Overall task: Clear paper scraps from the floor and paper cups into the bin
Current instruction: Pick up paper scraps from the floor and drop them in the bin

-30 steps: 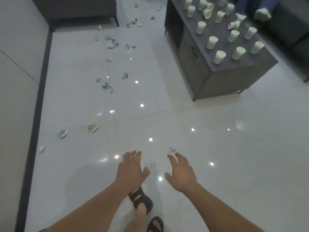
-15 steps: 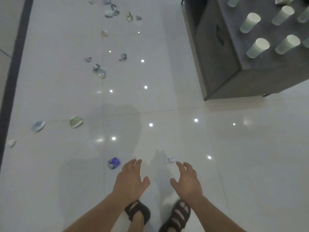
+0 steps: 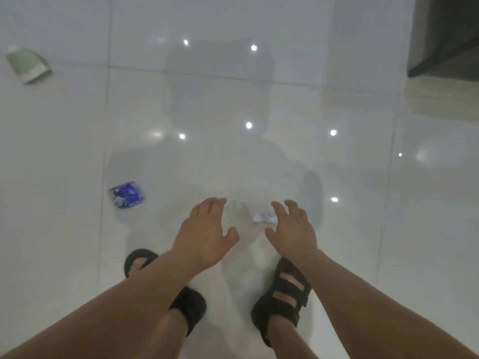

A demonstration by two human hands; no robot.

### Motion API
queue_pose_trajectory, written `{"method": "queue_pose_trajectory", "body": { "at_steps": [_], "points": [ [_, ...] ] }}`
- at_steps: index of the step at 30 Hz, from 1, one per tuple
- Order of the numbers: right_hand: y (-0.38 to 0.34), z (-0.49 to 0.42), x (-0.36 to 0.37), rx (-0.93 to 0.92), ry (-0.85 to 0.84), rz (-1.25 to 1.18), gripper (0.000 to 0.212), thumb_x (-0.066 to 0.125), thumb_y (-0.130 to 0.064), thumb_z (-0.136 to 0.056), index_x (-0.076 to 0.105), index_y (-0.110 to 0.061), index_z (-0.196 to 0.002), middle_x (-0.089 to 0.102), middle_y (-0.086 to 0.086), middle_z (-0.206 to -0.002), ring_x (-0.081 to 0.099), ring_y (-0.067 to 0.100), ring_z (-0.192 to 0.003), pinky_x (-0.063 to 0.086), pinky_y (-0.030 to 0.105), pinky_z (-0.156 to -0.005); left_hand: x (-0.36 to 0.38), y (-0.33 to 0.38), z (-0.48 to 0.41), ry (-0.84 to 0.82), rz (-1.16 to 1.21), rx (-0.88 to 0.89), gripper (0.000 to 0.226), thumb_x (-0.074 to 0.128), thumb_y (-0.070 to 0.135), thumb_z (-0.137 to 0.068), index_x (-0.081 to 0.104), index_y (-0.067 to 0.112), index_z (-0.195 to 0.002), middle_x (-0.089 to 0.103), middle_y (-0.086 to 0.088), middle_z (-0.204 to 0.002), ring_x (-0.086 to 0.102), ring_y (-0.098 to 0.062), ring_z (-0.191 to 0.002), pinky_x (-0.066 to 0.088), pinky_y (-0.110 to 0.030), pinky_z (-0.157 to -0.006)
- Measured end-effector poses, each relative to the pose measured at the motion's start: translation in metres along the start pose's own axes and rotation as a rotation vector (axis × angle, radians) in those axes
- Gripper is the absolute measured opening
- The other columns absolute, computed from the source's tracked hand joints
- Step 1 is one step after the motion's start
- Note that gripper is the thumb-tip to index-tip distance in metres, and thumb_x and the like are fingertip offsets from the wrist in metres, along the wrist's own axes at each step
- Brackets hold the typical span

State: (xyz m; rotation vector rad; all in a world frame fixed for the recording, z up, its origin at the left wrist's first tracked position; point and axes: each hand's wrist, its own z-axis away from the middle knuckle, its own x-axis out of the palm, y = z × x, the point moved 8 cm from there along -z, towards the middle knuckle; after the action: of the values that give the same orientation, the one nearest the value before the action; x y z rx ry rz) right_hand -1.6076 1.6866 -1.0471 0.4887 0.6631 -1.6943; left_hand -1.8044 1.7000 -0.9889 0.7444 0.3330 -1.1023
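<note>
A small white and lilac paper scrap (image 3: 262, 218) lies on the glossy white floor, just left of my right hand's fingertips. My right hand (image 3: 294, 230) hovers beside it, fingers spread, holding nothing. My left hand (image 3: 206, 233) is held out next to it, also with fingers apart and nothing in it. A crumpled blue and white scrap (image 3: 127, 195) lies to the left of my left hand. At the far left lies a flattened green and white piece of paper (image 3: 27, 64). The bin and the cups are out of view.
The dark grey table's lower corner (image 3: 445, 40) stands at the top right. My two feet in black sandals (image 3: 282, 299) stand on the tiles below my hands. Ceiling lights reflect as bright spots on the floor.
The view has dropped closer to the floor and moved forward. Both hands have come down toward the white scrap, which now lies between them. The cups and farther scraps have left the view.
</note>
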Motion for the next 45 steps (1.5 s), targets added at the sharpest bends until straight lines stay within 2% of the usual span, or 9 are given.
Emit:
{"method": "queue_pose_trajectory", "body": {
  "at_steps": [10,16,18,21,27,30,34,39,45],
  "points": [
    [-0.002,-0.055,0.067,-0.103,0.083,-0.057,0.031,0.052,-0.018,-0.094,0.058,-0.018,-0.125,0.051,0.009,-0.114,0.049,0.026,-0.102,0.043,0.030,-0.075,0.066,-0.067,-0.011,-0.075,0.061,-0.099,0.068,0.044,0.048,-0.092,0.020,0.021,-0.149,0.023,0.002,-0.154,0.023,-0.018,-0.139,0.027,-0.033,-0.111],
    [-0.054,-0.012,0.025,0.094,0.067,-0.722,0.017,0.068,-0.032,-0.088,0.059,-0.025,-0.101,0.060,-0.014,-0.096,0.062,0.008,-0.081,0.042,0.007,-0.065,0.018,-0.054,0.021,-0.061,0.154,-0.028,0.075,0.053,0.046,-0.090,0.014,0.024,-0.150,0.023,0.003,-0.154,0.029,-0.016,-0.137,0.029,-0.030,-0.109],
    [-0.093,0.014,0.009,0.176,-0.064,-1.088,0.020,0.072,-0.025,-0.085,0.064,-0.017,-0.102,0.068,-0.004,-0.097,0.070,0.016,-0.079,0.054,0.017,-0.061,-0.012,-0.046,0.038,-0.032,0.187,0.026,0.079,0.057,0.044,-0.088,0.012,0.026,-0.151,0.022,0.005,-0.154,0.030,-0.013,-0.137,0.029,-0.028,-0.111],
    [-0.158,0.053,-0.028,0.089,-0.240,-1.181,0.023,0.074,-0.023,-0.082,0.067,-0.014,-0.102,0.074,0.003,-0.090,0.072,0.021,-0.080,0.060,0.032,-0.068,-0.067,-0.047,0.067,0.051,0.277,0.064,0.078,0.060,0.037,-0.088,0.013,0.028,-0.150,0.024,0.008,-0.152,0.036,-0.010,-0.133,0.035,-0.029,-0.108],
    [-0.269,0.104,-0.087,-0.075,-0.362,-1.036,0.022,0.076,-0.022,-0.079,0.068,-0.012,-0.097,0.074,0.003,-0.086,0.071,0.020,-0.081,0.054,0.031,-0.070,-0.158,-0.079,0.137,0.229,0.427,0.092,0.064,0.058,0.023,-0.092,0.024,0.022,-0.147,0.038,0.008,-0.144,0.050,-0.007,-0.120,0.040,-0.019,-0.100],
    [-0.324,0.124,-0.095,-0.149,-0.456,-0.949,0.030,0.074,-0.029,-0.073,0.069,-0.009,-0.095,0.074,0.007,-0.086,0.071,0.021,-0.084,0.052,0.032,-0.070,-0.180,-0.117,0.173,0.335,0.524,0.003,0.055,0.057,0.025,-0.093,0.033,0.022,-0.143,0.050,0.007,-0.135,0.059,-0.007,-0.109,0.039,-0.008,-0.091],
    [-0.367,0.129,-0.084,-0.182,-0.468,-0.769,0.022,0.071,-0.027,-0.081,0.069,-0.016,-0.100,0.073,0.005,-0.093,0.071,0.019,-0.085,0.052,0.026,-0.068,-0.180,-0.189,0.212,0.401,0.666,-0.185,0.046,0.051,0.030,-0.095,0.037,0.026,-0.139,0.050,0.010,-0.131,0.054,-0.007,-0.111,0.037,-0.014,-0.092],
    [-0.398,0.082,-0.057,-0.413,-0.156,0.123,0.055,0.064,-0.043,-0.088,0.045,-0.029,-0.137,0.049,-0.009,-0.132,0.052,0.012,-0.115,0.042,0.022,-0.089,-0.157,-0.271,0.227,0.439,0.726,-0.356,0.042,0.054,0.025,-0.093,0.043,0.025,-0.134,0.053,0.005,-0.128,0.056,-0.012,-0.107,0.042,-0.022,-0.091],
    [-0.419,-0.007,0.023,-0.586,-0.063,0.509,0.078,0.067,-0.038,-0.084,0.023,-0.030,-0.149,0.027,-0.001,-0.149,0.034,0.022,-0.130,0.048,0.034,-0.094,-0.099,-0.338,0.194,0.483,0.840,-0.500,0.042,0.055,0.020,-0.092,0.045,0.021,-0.133,0.050,0.004,-0.132,0.052,-0.015,-0.118,0.040,-0.028,-0.100]
  ]
}}
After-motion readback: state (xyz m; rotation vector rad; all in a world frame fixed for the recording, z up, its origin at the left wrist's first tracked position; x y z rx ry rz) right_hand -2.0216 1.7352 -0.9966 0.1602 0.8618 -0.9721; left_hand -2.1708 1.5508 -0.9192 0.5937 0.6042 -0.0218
